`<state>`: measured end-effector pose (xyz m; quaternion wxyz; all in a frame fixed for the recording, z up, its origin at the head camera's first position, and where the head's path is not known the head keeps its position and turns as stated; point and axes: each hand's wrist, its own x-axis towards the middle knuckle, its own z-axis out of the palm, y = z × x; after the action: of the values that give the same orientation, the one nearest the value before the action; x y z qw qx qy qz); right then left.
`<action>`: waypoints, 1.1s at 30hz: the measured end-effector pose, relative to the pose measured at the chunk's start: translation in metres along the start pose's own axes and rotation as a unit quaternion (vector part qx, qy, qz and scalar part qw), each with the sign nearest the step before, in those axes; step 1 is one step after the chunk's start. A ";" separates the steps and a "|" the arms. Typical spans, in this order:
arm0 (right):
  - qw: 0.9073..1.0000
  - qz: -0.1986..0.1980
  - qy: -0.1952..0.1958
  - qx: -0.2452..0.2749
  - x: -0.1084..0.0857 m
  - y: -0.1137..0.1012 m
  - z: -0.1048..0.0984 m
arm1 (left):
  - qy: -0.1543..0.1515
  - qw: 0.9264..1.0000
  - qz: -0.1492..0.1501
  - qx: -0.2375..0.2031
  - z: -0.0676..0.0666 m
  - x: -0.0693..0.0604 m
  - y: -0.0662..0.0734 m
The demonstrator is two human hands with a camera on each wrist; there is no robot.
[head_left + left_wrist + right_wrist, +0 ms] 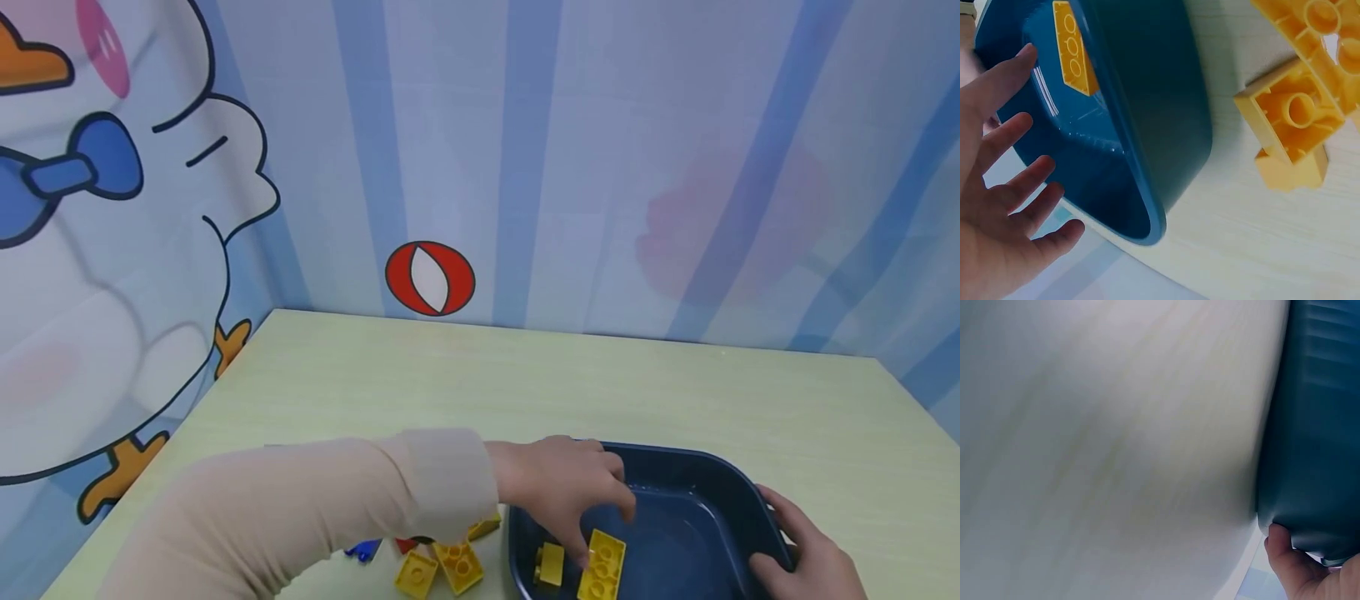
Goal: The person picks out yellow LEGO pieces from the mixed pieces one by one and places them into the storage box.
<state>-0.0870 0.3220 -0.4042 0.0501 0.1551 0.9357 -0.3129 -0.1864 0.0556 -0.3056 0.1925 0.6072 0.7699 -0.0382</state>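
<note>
A dark blue plastic tray (pixel 693 462) stands on the table. Over its left part is my left hand (pixel 573 483), the fingers spread and slightly bent with nothing between them. Beneath those fingers a long yellow toy brick (pixel 609 554) lies on the tray floor, and beside it is a smaller yellow brick (pixel 552 564). In the left wrist view the long brick (pixel 1075 53) lies hollow side up, apart from the fingers. At the tray's right side my right hand (pixel 813 554) grips the rim, thumb inside and fingers outside; the right wrist view shows part of that hand (pixel 1310 569).
Left of the tray several yellow bricks (pixel 416 575) lie on the pale table (pixel 450 367), next to a blue piece (pixel 365 550) and a red piece (pixel 406 545) partly hidden by the left sleeve (pixel 337 492). Behind the table hangs a striped blue backdrop (pixel 465 167).
</note>
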 end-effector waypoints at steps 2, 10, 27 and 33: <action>1.000 0.001 0.001 -0.001 0.000 0.000 0.000 | 0.003 1.000 -0.004 0.002 -0.002 -0.002 -0.001; 1.000 0.007 -0.002 0.004 0.000 0.000 0.000 | 0.009 0.999 -0.038 -0.009 -0.003 -0.016 -0.005; 1.000 0.007 0.003 0.004 -0.002 -0.004 -0.001 | 0.041 0.993 -0.110 -0.032 -0.005 -0.051 -0.022; 1.000 -0.002 0.005 0.001 -0.002 -0.002 0.000 | 0.042 0.990 -0.123 -0.050 0.003 -0.061 -0.027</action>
<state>-0.0856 0.3200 -0.4027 0.0450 0.1551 0.9359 -0.3132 -0.2003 -0.0082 -0.2925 0.1840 0.4990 0.8468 0.0020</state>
